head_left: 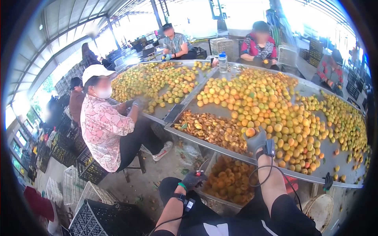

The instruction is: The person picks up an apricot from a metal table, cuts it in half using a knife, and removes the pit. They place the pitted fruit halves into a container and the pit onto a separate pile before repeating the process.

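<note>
A: How do the grips stand?

B: Right grip [256, 141], gloved, at the near edge of the heap [271, 108]: fingers curled about one fruit [250, 132]. Whether the fruit is lifted clear of its neighbours cannot be told. Left grip [193, 180], gloved, low and just left of the bin [222, 201]: closed on a small tool [198, 173] with a red part, its tip indistinct.

A: Which step is in hand?

B: By the pose, probably the taking of a single fruit from the heap. The next move would call for a secure hold, free of the surrounding fruit, and room to bring it toward the tool.

A: And the counts, working outward?

B: Fruit in the right grip, one; tool, one. To the left on the counter [212, 110], one pile [210, 128] of what look like cut pieces, too many to count. Heap beyond and to the right: whole fruit, likewise uncountable. Below the near edge: one bin, holding orange pieces. Toward the far edge: one upright bottle [223, 65]. Around the counter, four co-workers: white cap [98, 71], grey shirt [176, 44], red top [250, 44], striped sleeves [323, 72].
</note>
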A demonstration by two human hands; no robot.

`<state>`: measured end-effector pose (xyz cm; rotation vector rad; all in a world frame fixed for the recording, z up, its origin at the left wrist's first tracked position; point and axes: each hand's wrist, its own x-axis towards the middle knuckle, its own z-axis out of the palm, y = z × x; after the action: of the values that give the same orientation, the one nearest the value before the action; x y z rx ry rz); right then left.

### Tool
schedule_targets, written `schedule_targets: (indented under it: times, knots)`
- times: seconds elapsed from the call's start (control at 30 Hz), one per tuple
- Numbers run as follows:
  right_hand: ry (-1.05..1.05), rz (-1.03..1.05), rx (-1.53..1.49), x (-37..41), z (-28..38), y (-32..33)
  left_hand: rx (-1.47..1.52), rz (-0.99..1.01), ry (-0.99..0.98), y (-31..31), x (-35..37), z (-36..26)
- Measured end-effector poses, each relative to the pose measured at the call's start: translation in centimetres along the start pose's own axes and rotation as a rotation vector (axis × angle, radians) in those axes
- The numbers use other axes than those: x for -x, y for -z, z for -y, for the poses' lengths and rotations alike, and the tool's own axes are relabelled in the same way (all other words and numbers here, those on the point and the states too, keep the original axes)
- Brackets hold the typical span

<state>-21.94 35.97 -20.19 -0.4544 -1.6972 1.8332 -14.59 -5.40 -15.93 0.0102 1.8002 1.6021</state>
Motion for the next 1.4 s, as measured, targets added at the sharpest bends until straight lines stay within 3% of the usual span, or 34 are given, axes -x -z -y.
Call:
schedule_targets:
  times: [0.07,0.1,0.23,0.33,0.4,0.47,0.53,0.57,0.63,1.1,1.17,1.3,1.4]
  knots:
    - [-0.220,0.155,-0.594,1.5,2.3,-1.9,-0.030,0.036,-0.004,0.2,-0.3,0.2]
    - [-0.665,-0.034,-1.140,2.6,7.4,-3.3,-0.029,0.037,-0.003,0.2,-0.5,0.3]
    - [-0.726,-0.022,-1.167,3.8,11.5,-6.5,-0.059,0.037,-0.012,0.4,-0.6,0.4]
    - [-0.595,0.128,-1.165,2.6,9.9,-8.1,-0.074,0.052,-0.022,0.3,-0.1,-0.3]
    - [-0.594,0.076,-1.172,3.6,13.4,-9.7,-0.046,0.065,-0.037,0.2,-0.2,-1.1]
    - [-0.494,0.184,-1.147,2.2,10.6,-10.1,-0.026,0.069,-0.038,0.3,-0.3,-0.7]
    - [-0.020,0.394,-0.640,-1.8,2.5,-9.8,-0.034,0.048,-0.034,0.3,-0.3,-0.6]
    - [-0.045,0.371,-0.627,-0.4,4.0,-9.5,-0.027,0.044,-0.038,0.1,0.0,-1.0]
    - [-0.566,0.154,-1.176,2.7,12.1,-11.2,-0.040,0.070,-0.029,0.3,0.2,-1.5]
    - [-0.619,0.163,-1.061,3.5,11.3,-10.5,-0.082,0.055,-0.017,0.4,0.2,-1.7]
    - [-0.591,0.015,-1.122,3.0,10.6,-11.0,-0.095,0.049,-0.016,0.4,0.1,-1.6]
    - [-0.598,-0.076,-1.230,3.1,11.1,-10.4,-0.090,0.057,-0.013,0.2,0.4,-2.0]
    - [-0.476,0.066,-1.318,4.2,13.5,-10.3,-0.076,0.067,0.005,0.4,0.1,-1.8]
